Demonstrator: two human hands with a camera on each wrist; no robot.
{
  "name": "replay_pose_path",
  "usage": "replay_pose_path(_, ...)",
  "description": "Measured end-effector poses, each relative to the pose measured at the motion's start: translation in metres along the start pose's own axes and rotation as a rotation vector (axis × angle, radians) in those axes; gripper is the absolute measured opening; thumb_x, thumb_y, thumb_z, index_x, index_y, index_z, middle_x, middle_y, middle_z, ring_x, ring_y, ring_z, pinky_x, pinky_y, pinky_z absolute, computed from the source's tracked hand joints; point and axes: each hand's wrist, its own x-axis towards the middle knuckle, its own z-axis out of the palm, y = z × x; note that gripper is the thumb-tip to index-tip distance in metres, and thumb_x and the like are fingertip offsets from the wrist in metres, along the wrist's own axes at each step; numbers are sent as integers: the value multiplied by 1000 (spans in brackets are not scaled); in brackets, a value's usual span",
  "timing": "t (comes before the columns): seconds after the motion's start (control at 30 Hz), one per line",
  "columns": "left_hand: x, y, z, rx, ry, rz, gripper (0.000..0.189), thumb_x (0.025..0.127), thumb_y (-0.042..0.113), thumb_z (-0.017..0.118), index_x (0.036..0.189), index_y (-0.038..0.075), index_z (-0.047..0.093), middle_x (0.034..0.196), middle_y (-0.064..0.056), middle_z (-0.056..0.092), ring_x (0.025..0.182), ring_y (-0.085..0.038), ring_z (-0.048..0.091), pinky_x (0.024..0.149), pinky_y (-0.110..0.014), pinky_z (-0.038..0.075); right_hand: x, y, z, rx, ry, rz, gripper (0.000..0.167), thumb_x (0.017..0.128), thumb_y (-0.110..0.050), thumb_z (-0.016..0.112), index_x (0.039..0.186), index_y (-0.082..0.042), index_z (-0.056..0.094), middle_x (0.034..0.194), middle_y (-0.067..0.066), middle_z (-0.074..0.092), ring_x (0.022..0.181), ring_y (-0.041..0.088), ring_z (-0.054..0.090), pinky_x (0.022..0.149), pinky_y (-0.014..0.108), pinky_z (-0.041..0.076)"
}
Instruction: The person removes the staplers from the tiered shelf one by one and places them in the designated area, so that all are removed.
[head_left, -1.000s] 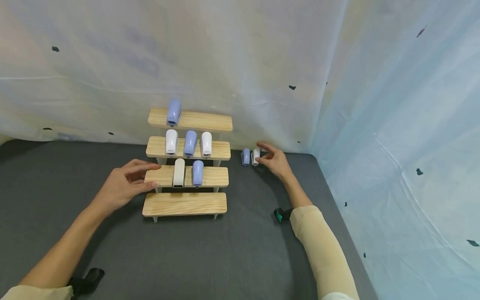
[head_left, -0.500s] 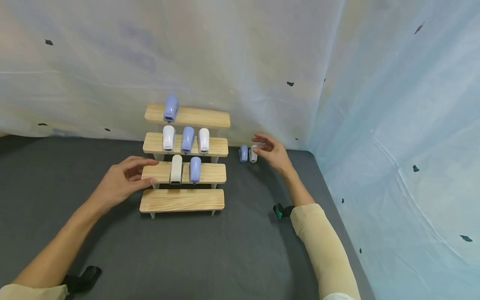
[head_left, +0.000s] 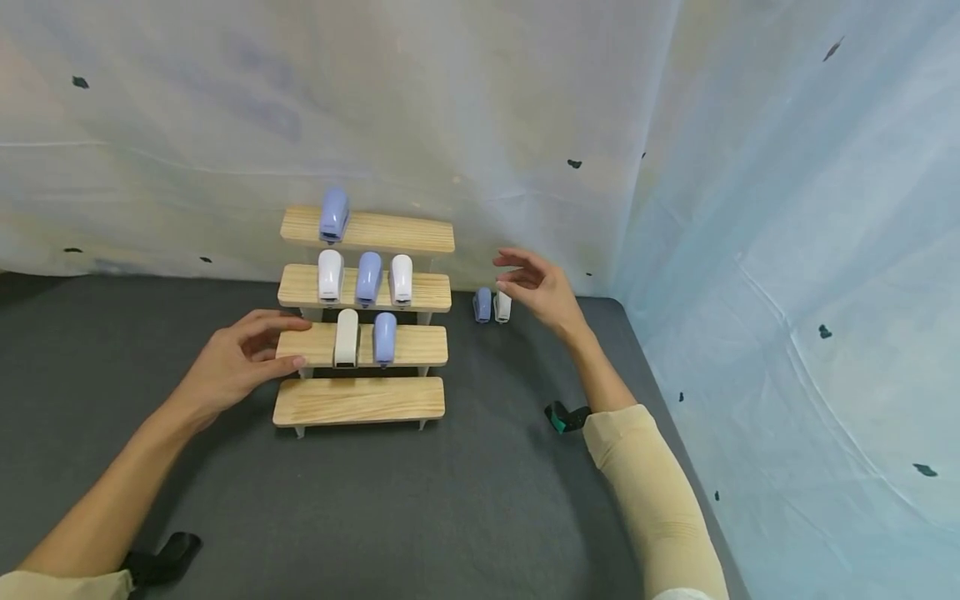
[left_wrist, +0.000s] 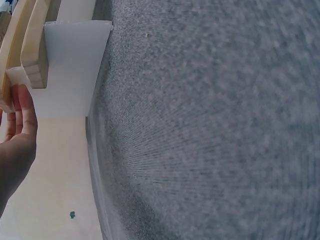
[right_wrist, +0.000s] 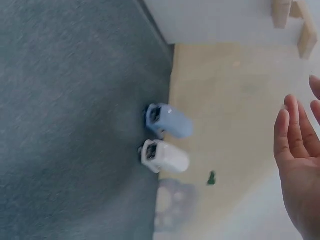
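Note:
My left hand point(head_left: 228, 367) holds the left end of the second-lowest board of a stepped wooden display shelf point(head_left: 423, 345), fingers at the back edge and thumb at the front. On that board stand a white stapler point(head_left: 347, 337) and a lavender stapler point(head_left: 385, 337). To the shelf's right my right hand point(head_left: 547, 296) hovers with relaxed fingers, holding nothing. Just below its fingertips, a white stapler point(head_left: 502, 308) stands on the dark surface beside a lavender stapler point(head_left: 482, 305). The right wrist view shows this white stapler point(right_wrist: 167, 157) apart from the hand point(right_wrist: 302, 160).
The board above bears a white stapler point(head_left: 330, 275), a lavender stapler point(head_left: 368, 277) and another white stapler point(head_left: 401, 279). One lavender stapler point(head_left: 334, 214) stands on the top board. The lowest board point(head_left: 360, 400) is bare. A draped cloth point(head_left: 480, 108) rises behind and at right.
My right hand has let go of the white stapler at the right and lifted up away from it. My left hand keeps its place on the shelf. The head view has shifted slightly.

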Motion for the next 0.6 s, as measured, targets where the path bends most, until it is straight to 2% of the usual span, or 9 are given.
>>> replay_pose_path(0.13, 2, 0, 1, 16, -6, -6, 46, 90, 15, 76, 134, 12, 62, 133, -1, 49, 119, -5, 44, 90, -8, 37, 3, -12, 4, -2, -11, -40, 48, 92, 3, 67, 138, 7, 52, 129, 29, 58, 109, 40, 61, 90, 32, 51)
replay_pose_path(0.23, 1, -2, 1, 16, 0, -2, 46, 90, 14, 76, 134, 12, 63, 132, -1, 49, 120, -6, 43, 89, -7, 37, 6, -18, 8, 19, -24, -83, 48, 91, 8, 66, 136, 11, 51, 128, 30, 58, 108, 42, 61, 90, 34, 51)
replay_pose_path(0.33, -2, -4, 1, 19, 13, 17, 45, 90, 12, 76, 133, 10, 64, 131, -1, 50, 115, -9, 44, 87, -7, 39, 9, -26, 14, 34, -41, -121, 48, 91, 11, 64, 136, 14, 49, 127, 31, 57, 108, 45, 60, 91, 37, 52)
replay_pose_path(0.43, -2, -5, 2, 30, 23, 39, 44, 89, 12, 76, 132, 8, 64, 129, -2, 50, 108, -12, 46, 85, -8, 41, 13, -35, 19, 33, -49, -133, 47, 91, 9, 64, 136, 13, 50, 127, 28, 59, 108, 44, 61, 92, 39, 51)
replay_pose_path(0.6, -1, -2, 2, 48, 29, 34, 44, 89, 13, 77, 131, 10, 65, 127, -1, 52, 103, -12, 46, 83, -9, 41, 24, -37, 25, 45, -53, -137, 48, 91, 6, 66, 137, 9, 51, 129, 22, 60, 109, 40, 61, 94, 42, 50)
